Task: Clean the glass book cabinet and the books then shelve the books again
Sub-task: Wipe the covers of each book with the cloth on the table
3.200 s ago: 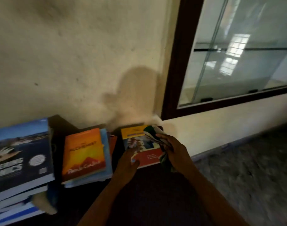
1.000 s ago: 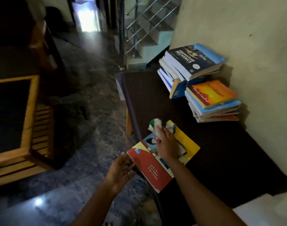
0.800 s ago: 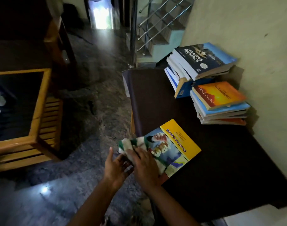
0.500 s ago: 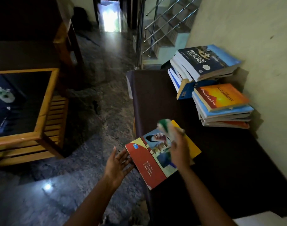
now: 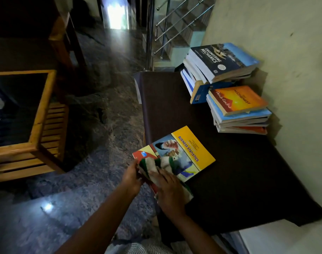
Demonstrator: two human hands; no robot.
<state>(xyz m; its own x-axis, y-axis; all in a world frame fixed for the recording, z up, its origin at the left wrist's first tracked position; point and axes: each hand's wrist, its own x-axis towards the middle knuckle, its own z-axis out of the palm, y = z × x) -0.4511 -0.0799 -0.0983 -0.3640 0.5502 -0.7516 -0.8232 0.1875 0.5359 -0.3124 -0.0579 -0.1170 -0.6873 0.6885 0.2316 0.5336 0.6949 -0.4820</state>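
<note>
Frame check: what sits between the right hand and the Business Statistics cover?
A green-and-white cloth lies under the right hand, on the Business Statistics book, at its near corner, in the head view.

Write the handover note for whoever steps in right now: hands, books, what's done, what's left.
Right hand: presses the cloth flat on the Business Statistics book, which overhangs the table's left edge.
Left hand: at that book's overhanging corner; its grip is hidden.
Engineering Mechanics stack and Alchemist stack sit by the wall.
Done: books are out on the table; this cover is mid-wipe.
Left: finish it. I can't tell whether the stacks are wiped. The cabinet is out of view; reshelve after.
</note>
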